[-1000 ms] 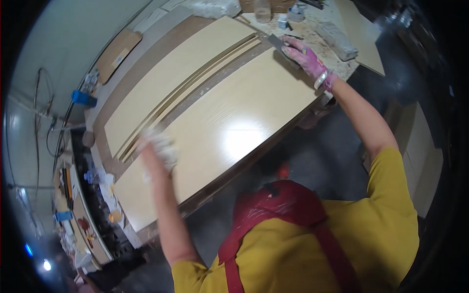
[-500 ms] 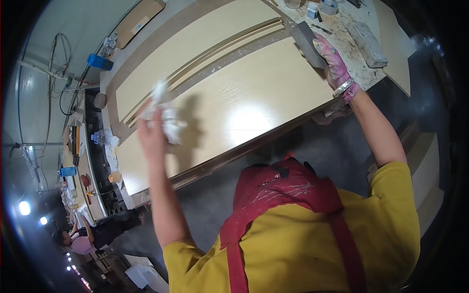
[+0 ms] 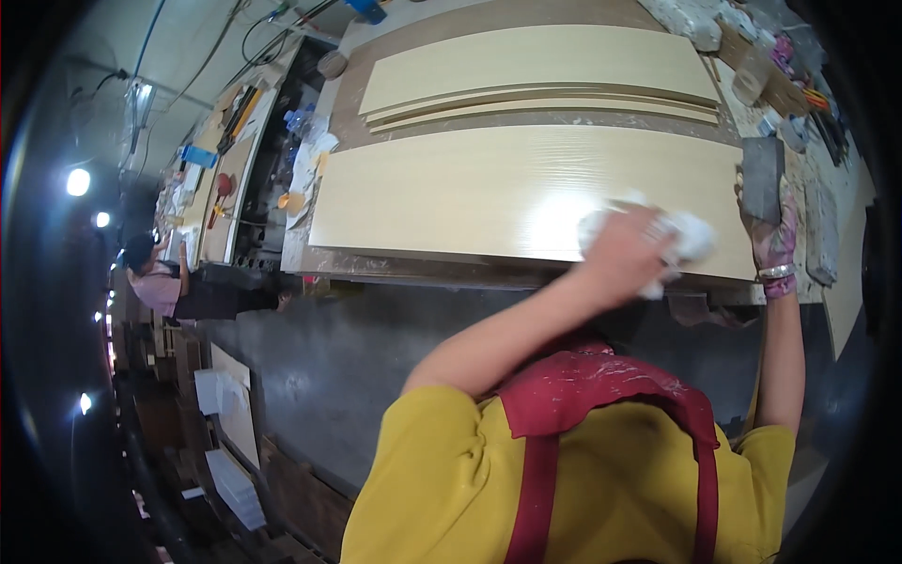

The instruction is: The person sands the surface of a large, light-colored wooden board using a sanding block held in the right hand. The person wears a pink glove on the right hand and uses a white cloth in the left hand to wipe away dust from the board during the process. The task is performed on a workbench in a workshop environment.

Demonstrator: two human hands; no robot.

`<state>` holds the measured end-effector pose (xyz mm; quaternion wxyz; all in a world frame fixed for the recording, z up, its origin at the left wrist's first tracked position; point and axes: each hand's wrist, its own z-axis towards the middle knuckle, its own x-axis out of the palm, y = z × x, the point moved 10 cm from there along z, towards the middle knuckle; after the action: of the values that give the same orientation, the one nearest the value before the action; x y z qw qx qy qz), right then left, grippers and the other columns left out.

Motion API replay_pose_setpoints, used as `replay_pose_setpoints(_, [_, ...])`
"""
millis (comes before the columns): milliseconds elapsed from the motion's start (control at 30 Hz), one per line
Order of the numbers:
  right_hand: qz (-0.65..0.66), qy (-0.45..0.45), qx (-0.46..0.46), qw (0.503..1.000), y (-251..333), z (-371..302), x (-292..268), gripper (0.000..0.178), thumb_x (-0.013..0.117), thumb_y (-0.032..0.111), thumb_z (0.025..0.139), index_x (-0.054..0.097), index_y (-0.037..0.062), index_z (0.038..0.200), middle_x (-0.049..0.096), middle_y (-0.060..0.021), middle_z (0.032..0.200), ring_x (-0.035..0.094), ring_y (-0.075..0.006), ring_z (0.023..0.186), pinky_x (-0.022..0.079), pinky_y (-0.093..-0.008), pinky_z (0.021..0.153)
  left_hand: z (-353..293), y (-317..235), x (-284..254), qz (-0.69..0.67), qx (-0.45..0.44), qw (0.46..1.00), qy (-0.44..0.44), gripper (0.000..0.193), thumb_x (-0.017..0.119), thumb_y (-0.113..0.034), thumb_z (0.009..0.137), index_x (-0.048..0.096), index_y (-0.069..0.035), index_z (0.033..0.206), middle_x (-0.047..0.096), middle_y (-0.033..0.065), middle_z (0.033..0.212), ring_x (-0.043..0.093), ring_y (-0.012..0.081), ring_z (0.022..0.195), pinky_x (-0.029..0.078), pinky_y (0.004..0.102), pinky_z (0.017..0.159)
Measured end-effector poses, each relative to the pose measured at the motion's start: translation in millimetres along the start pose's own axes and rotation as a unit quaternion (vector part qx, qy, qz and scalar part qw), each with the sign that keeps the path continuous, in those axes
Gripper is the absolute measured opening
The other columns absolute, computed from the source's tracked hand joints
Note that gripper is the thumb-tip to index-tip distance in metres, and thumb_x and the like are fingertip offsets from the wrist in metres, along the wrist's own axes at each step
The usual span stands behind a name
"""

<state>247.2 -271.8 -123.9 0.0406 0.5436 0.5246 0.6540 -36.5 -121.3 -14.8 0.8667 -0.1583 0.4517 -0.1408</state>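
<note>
The two hands are apart. The left hand (image 3: pixel 628 252), bare and slightly blurred, is closed on a crumpled white cloth (image 3: pixel 697 237) over the near side of a pale board (image 3: pixel 442 193). The right hand (image 3: pixel 776 241), in a thin, pink-stained glove (image 3: pixel 782 252), grips a grey block (image 3: pixel 762 174) at the board's right end; the oblong, flat-faced block points away from the person.

The board runs lengthwise left to right, mostly to the left of both hands, its smooth, glossy face showing fine ripples and a bright glare beside the left hand. Beyond the hands, narrow strips (image 3: pixel 536 98) and a second pale board (image 3: pixel 545 61) lie roughly parallel to it on the brown counter (image 3: pixel 351 120). Just right of the right hand lies a worn grey bar (image 3: pixel 823 226). Far left of the hands is a co-worker in a pink top (image 3: pixel 158 289).
</note>
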Motion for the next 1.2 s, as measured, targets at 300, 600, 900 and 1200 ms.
replay_pose_setpoints(300, [0.088,0.123,0.031,0.988,-12,-15,37,0.058,0.047,0.043,0.098,0.039,0.0081,0.144,0.048,-0.0175,0.141,0.054,-0.0314,0.122,0.044,-0.0453,0.104,-323,291,-394,0.296,-0.532,0.783,-0.124,0.028,0.055,-0.008,0.088,0.067,-0.005,0.113,0.066,0.0169,0.108,0.062,0.0321,0.100,0.048,0.0380,0.091])
replay_pose_setpoints(600, [0.090,-0.209,-0.220,0.949,115,-88,-16,0.050,0.048,0.045,0.097,0.050,0.0126,0.135,0.060,-0.0116,0.128,0.061,-0.0333,0.109,0.051,-0.0528,0.088,-140,178,-225,0.104,-0.352,0.924,-0.107,0.026,0.054,-0.018,0.098,0.060,0.000,0.117,0.057,0.0153,0.117,0.058,0.0246,0.098,0.048,0.0330,0.085])
replay_pose_setpoints(900, [0.225,-0.169,-0.177,0.943,64,-148,-46,0.057,0.047,0.048,0.096,0.049,0.0072,0.135,0.059,-0.0151,0.129,0.064,-0.0319,0.104,0.053,-0.0455,0.084,32,-64,9,0.008,0.093,0.970,0.225,0.019,0.072,-0.020,0.075,0.065,-0.010,0.089,0.061,0.0128,0.106,0.058,0.0324,0.098,0.045,0.0440,0.084])
replay_pose_setpoints(1200, [-0.074,0.184,0.238,0.951,-79,-202,98,0.055,0.055,0.031,0.097,0.044,-0.0013,0.141,0.063,-0.0127,0.121,0.066,-0.0180,0.099,0.053,-0.0299,0.084,-2,253,-115,0.247,-0.235,0.852,0.397,0.069,0.081,-0.032,0.073,0.055,-0.003,0.131,0.068,0.0192,0.110,0.063,0.0382,0.099,0.045,0.0460,0.094])
